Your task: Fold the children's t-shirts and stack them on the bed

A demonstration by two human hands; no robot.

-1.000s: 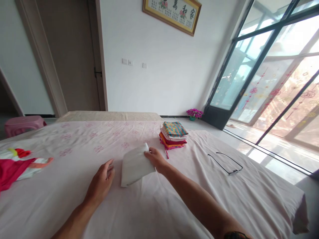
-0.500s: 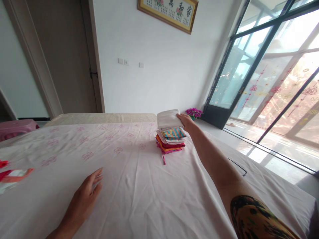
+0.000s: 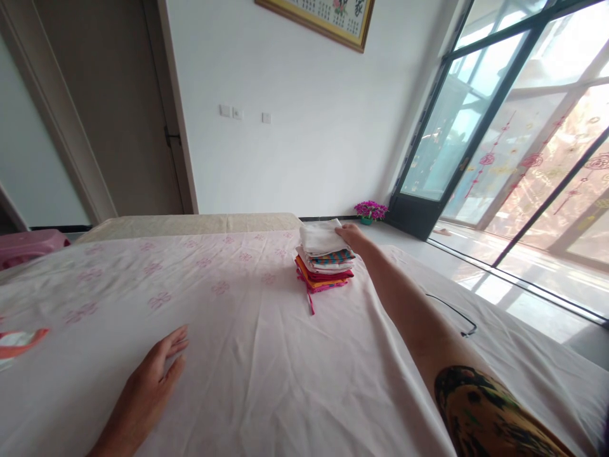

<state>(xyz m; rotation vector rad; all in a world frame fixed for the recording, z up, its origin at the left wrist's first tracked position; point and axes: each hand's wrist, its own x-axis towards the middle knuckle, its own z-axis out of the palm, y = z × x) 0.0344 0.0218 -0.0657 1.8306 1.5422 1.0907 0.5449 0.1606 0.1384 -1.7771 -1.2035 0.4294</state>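
Observation:
A folded white cloth (image 3: 320, 237) lies on top of a stack of folded colourful cloths (image 3: 324, 271) on the far middle of the bed. My right hand (image 3: 351, 235) reaches out to it and grips its right edge, arm stretched across the sheet. My left hand (image 3: 153, 378) rests flat on the pale pink sheet (image 3: 238, 355) near me at the lower left, fingers apart and holding nothing.
A bit of red and white cloth (image 3: 16, 343) shows at the left edge. A thin black cord (image 3: 451, 312) lies on the sheet right of my arm. A pink stool (image 3: 28, 242) stands left; glass doors (image 3: 499, 146) fill the right side.
My right hand carried the white cloth from in front of me to the stack and has lowered it onto the top. My left hand has stayed on the sheet.

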